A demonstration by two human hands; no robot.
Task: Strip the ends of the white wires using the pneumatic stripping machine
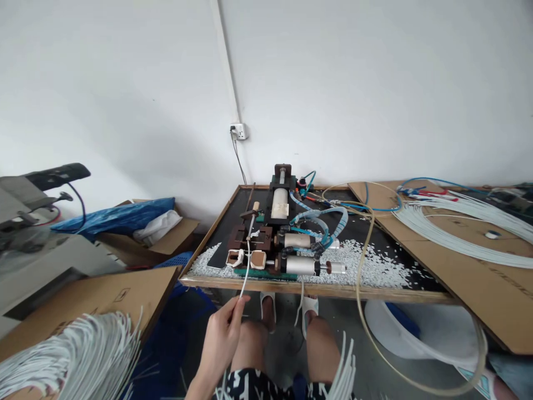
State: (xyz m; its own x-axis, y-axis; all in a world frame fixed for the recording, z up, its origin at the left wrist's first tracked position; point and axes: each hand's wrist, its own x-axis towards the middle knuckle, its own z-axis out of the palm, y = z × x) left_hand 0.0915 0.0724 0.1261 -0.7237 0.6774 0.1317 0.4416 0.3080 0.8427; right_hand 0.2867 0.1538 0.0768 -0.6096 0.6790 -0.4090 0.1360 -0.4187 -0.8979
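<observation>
My left hand (222,333) is closed, thumb against fingers, around a thin white cable (245,278). From my fingers the cable runs up between two white-wrapped pads and into the brown jaws of a pneumatic machine (281,239). Silver cylinders (302,265) lie sideways at the right of those jaws, with blue and clear air hoses joined to them. My right hand is out of view. At the bottom edge, a bundle of white cables (343,369) rises over my lap, and what holds it is hidden.
Small white offcuts (375,264) cover much of the wood-edged black table. On the left, many white cables (95,355) lie over cardboard. Coiled white cables (449,244) rest on cardboard at right. A yellowish hose (360,300) hangs past the front edge. Below stands a white tub (416,333).
</observation>
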